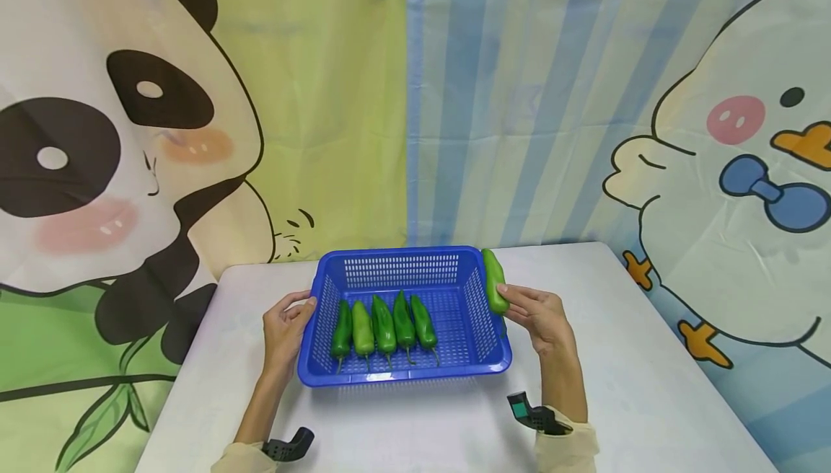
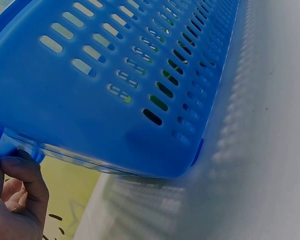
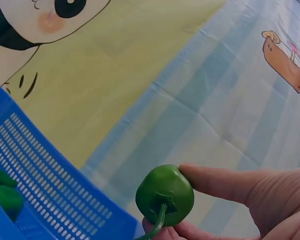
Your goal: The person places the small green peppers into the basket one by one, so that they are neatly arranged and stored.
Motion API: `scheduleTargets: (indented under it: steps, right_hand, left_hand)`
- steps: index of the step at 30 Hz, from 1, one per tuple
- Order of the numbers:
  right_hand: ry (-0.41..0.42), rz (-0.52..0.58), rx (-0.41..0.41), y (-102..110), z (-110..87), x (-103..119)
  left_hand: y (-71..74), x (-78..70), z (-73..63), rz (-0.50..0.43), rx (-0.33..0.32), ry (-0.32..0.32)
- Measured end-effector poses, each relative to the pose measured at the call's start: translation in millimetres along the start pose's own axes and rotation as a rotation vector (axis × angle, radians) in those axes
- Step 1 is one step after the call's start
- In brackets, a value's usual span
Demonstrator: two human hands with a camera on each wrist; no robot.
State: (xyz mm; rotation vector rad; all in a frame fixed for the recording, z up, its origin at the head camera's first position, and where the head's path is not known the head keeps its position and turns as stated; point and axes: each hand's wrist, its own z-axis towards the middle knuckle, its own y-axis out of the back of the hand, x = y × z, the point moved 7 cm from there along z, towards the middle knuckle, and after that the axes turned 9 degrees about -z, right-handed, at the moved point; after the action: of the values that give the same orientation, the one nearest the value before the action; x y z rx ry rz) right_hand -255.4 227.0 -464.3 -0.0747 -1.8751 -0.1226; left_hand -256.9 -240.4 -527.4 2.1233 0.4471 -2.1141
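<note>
A blue plastic basket (image 1: 402,379) with slotted walls stands on the white table, its near side facing me. Several green peppers (image 1: 384,325) lie side by side in its left half, stems toward me. At the basket's left rim my left hand (image 1: 286,325) grips the edge, thumb and curled fingers showing in the left wrist view. My right hand (image 1: 539,314) pinches one more green pepper (image 3: 165,195) between thumb and fingers. That pepper is held just over the basket's right rim, its stem end pointing toward me.
The white table (image 1: 649,357) reaches out on both sides of the basket. Behind it hangs a printed curtain (image 1: 337,98) with a panda and a white bird. Dark wrist devices (image 1: 288,445) sit on both forearms near beige sleeves.
</note>
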Motion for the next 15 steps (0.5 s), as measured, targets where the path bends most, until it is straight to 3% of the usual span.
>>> scheduleTargets:
  steps: [15]
  right_hand:
    - [0.038, -0.117, 0.006, -29.0, -0.7, 4.9]
  left_hand:
    - [-1.2, -1.6, -0.9, -0.015, -0.004, -0.016]
